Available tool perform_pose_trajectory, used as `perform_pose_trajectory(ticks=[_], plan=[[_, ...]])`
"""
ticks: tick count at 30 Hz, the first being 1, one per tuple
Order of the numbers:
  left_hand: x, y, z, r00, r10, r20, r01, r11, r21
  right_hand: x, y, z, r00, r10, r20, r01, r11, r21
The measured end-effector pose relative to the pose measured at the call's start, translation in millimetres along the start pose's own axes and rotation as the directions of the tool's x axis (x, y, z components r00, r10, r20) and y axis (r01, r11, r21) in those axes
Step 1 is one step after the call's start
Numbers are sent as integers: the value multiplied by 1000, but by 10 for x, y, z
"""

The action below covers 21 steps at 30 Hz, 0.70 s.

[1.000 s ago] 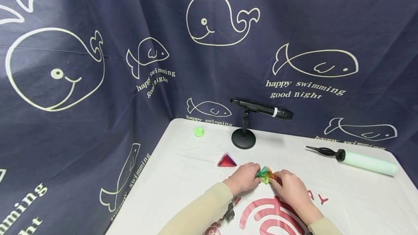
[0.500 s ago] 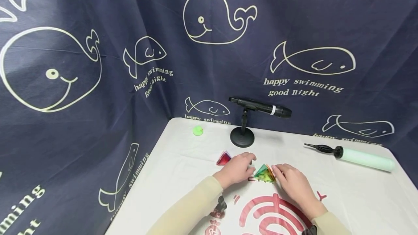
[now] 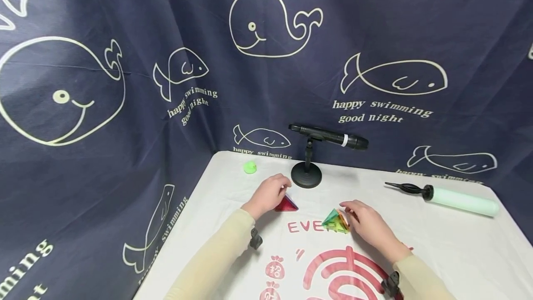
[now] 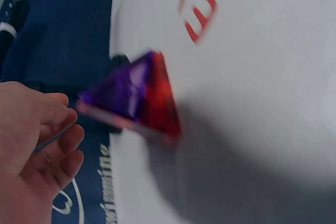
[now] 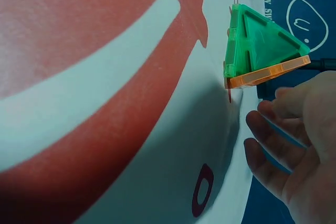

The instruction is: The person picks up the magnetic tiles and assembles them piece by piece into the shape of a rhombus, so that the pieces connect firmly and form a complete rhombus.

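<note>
Two small pyramids of translucent triangular tiles stand on the white table [image 3: 233, 198]. One is red and purple [image 3: 286, 204]; in the left wrist view its purple [image 4: 118, 95] and red faces show. My left hand [image 3: 269, 192] is right at it, overlapping its top in the head view, with loosely bent fingers and nothing held. The other pyramid, green, yellow and orange [image 3: 335, 222], sits over the printed red letters. Beside its orange side is my right hand [image 3: 368, 223], fingers relaxed and apart from the green face [image 5: 265, 45] in the right wrist view.
A black microphone on a round-based stand [image 3: 306, 175] stands behind the pyramids. A small green toy [image 3: 250, 167] sits at the back left, and a pale green hand pump [image 3: 462, 201] lies at the right. Dark printed cloth [image 3: 266, 91] hangs behind the table.
Both hands have let go of the green, yellow and orange pyramid. My left hand has moved left and back to the red and purple one; the right has drawn slightly away.
</note>
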<state>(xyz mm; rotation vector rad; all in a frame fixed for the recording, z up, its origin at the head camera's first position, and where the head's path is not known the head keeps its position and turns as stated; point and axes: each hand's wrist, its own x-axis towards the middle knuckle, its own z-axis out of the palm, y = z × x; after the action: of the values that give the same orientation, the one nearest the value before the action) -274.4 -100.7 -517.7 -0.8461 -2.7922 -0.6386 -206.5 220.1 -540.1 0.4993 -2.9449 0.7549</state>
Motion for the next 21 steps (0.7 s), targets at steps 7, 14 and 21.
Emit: perform_pose_trajectory(ticks=[7,14,21], plan=[[-114,-220,115,997,-39,68,37,999,39,33,41,75,992,-118,39,118,993,-5],[-166,-268,214,990,36,135,-44,998,55,36,68,124,986,-163,44,164,986,-12],[-166,-297,201,987,67,145,-73,997,39,36,43,95,987,-140,76,141,990,-3]])
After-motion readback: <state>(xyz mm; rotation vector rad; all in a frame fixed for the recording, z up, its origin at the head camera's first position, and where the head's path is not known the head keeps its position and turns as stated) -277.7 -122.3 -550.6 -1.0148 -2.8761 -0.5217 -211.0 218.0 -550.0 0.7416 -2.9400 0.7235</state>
